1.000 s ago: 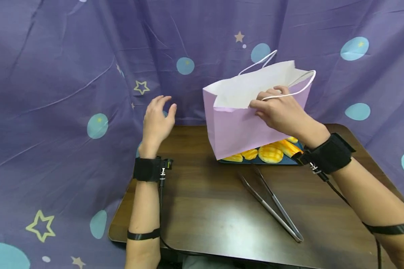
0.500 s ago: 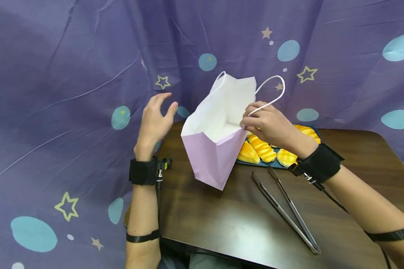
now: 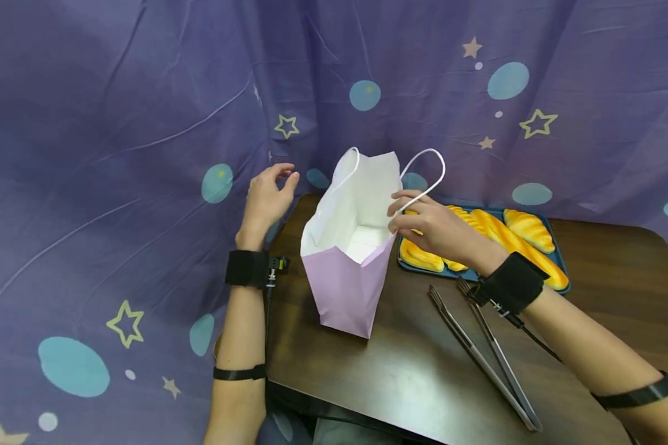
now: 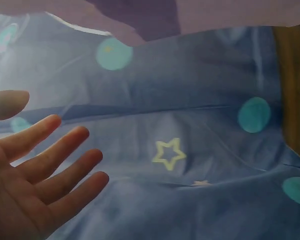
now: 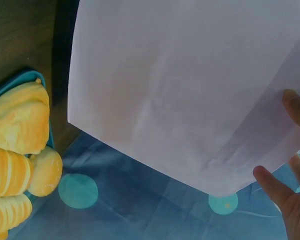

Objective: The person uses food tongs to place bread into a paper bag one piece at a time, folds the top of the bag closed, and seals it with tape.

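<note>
A lilac paper bag (image 3: 339,290) with a white inside stands on the table, its mouth open and its rope handles up. My right hand (image 3: 431,228) holds the bag's right rim, fingers over the edge and the thumb outside. One white handle (image 3: 436,179) passes over those fingers. In the right wrist view, the thumb and one fingertip show against the bag's side (image 5: 155,100). My left hand (image 3: 267,201) hovers to the left of the bag, apart from it and holding nothing. Its fingers (image 4: 65,155) are spread in the left wrist view.
Behind the right forearm lies a blue tray (image 3: 563,262) bearing several bread pieces (image 3: 529,230). Metal tongs (image 3: 487,364) lie spread on the wooden table (image 3: 412,377) in front of the tray. A purple patterned curtain (image 3: 161,93) hangs behind and to the left.
My right hand has brought the bag left from in front of the tray, turned it and lowered it to the table. The left hand stays nearby. The head view has swung left.
</note>
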The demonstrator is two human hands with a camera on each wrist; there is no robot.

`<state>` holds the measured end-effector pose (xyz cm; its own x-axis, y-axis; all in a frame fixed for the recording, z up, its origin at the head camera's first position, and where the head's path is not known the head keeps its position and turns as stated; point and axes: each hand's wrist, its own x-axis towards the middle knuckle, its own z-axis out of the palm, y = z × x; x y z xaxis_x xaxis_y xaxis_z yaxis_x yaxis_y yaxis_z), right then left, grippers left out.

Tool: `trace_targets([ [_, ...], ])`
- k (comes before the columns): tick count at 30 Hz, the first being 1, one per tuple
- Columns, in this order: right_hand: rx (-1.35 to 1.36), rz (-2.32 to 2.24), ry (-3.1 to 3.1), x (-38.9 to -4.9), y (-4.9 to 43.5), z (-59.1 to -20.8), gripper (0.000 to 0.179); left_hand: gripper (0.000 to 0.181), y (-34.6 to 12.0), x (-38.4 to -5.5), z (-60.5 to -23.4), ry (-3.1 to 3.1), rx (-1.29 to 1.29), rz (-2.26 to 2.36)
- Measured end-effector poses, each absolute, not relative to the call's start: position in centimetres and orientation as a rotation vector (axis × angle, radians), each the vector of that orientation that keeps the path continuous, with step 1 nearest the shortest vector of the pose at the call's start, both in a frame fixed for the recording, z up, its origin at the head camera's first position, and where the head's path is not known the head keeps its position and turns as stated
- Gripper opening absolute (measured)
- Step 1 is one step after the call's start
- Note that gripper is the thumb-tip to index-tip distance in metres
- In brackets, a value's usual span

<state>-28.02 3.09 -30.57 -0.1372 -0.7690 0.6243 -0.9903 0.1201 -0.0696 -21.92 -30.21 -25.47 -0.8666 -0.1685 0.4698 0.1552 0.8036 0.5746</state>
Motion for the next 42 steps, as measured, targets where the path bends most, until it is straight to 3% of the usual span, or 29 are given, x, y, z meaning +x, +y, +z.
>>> trace_targets([
  [13, 1.733, 0.65, -2.02, -28.4, 3.3, -33.1, 0.025, 0.035, -28.2, -25.8, -29.1, -2.553, -0.187, -1.017],
  [23, 1.664, 0.592, -2.038, -28.0, 4.8, -33.8, 0.029, 0.041, -25.6, -27.6, -31.2, -2.693, -0.28, -1.127],
  [30, 1.564, 0.493, -2.096, -27.1, 6.3, -33.4, 0.06, 0.018, -24.7, -27.9, -31.5, -2.639, -0.234, -1.085],
  [36, 1.346, 0.444, -2.328, -25.4, 10.3, -34.3, 0.077, 0.017, -24.3, -27.8, -31.6, -2.624, -0.174, -1.064],
  [42, 1.13, 0.351, -2.76, -23.1, 14.2, -38.1, 0.086, 0.017, -24.2, -27.6, -31.8, -2.613, -0.126, -1.073],
])
